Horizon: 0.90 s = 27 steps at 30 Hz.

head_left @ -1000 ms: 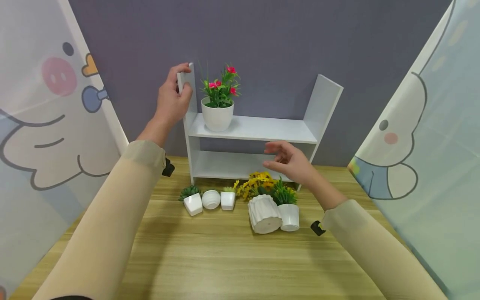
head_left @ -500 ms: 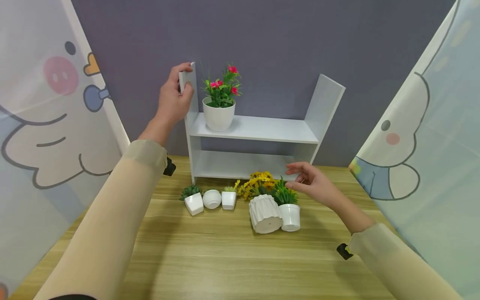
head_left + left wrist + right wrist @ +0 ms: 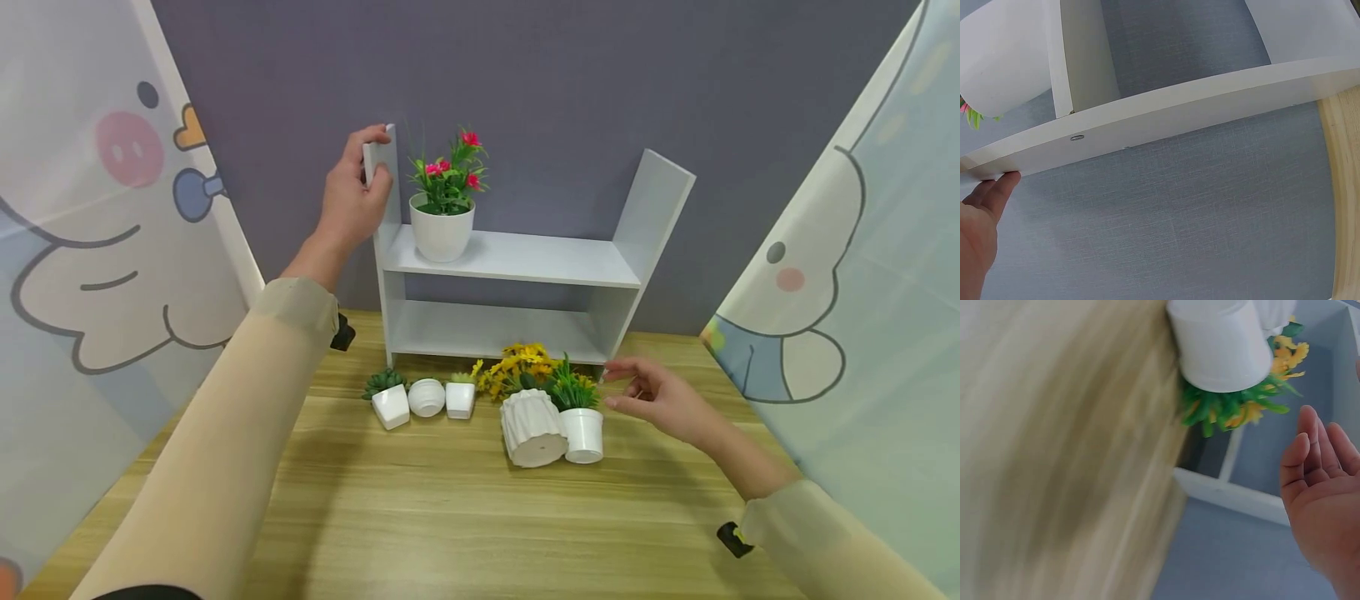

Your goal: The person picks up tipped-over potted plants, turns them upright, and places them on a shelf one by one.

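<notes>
With thumb and fingers on either face, my left hand [image 3: 352, 196] grips the upper left side panel of a white two-tier shelf [image 3: 517, 275]. A white pot with pink flowers [image 3: 442, 229] stands upright at the left of the upper tier. My right hand [image 3: 667, 400] hovers, holding nothing, just right of a white pot with green and yellow foliage [image 3: 582, 433] lying tipped on the table. In the right wrist view, that hand's fingers [image 3: 1313, 440] are loosely bent and apart from the pot. Beside it lies a ribbed white pot [image 3: 534, 429] with yellow flowers [image 3: 521, 367].
Left of these, on the wooden table [image 3: 420, 525], lie a succulent in a white pot [image 3: 392, 407], a small round white pot [image 3: 427, 398] and a square white pot [image 3: 460, 400]. A grey wall [image 3: 540, 75] rises behind the shelf, with cartoon-printed curtains [image 3: 885, 283] at both sides.
My right hand has moved down and to the right, from in front of the shelf to beside the tipped plant pot. The left hand keeps its grip on the shelf panel.
</notes>
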Tool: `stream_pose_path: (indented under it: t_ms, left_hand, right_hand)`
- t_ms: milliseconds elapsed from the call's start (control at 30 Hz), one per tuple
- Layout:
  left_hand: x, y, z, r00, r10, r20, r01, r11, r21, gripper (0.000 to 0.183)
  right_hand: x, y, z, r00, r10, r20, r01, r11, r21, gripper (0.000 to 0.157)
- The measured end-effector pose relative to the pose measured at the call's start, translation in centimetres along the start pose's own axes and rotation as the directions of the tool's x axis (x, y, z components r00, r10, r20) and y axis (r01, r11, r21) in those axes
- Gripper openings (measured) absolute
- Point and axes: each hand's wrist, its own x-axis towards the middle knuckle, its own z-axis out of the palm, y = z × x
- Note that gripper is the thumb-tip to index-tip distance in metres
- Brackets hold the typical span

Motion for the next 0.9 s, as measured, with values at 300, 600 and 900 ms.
stream_pose_path:
  t_ms: [300, 600, 900]
  left_hand:
    - [0.0, 0.0, 0.0, 1.0, 0.002, -0.001, -0.002, 1.0, 0.003, 0.043]
    - [0.0, 0.1, -0.1, 1.0, -0.001, -0.002, 0.001, 1.0, 0.0, 0.043]
    - [-0.1, 0.3, -0.1, 1.0, -0.011, 0.005, 0.011, 1.0, 0.007, 0.044]
  right_hand:
    - [-2.4, 2.3, 1.3, 0.994, 0.078, 0.075, -0.083, 0.995, 0.057, 0.06]
    - [-3.6, 3.3, 3.5, 0.961, 0.195, 0.198, -0.236, 0.949, 0.211, 0.072]
    - [-3.4, 2.6, 5.3, 0.931, 0.339, 0.136, -0.361, 0.911, 0.2, 0.082]
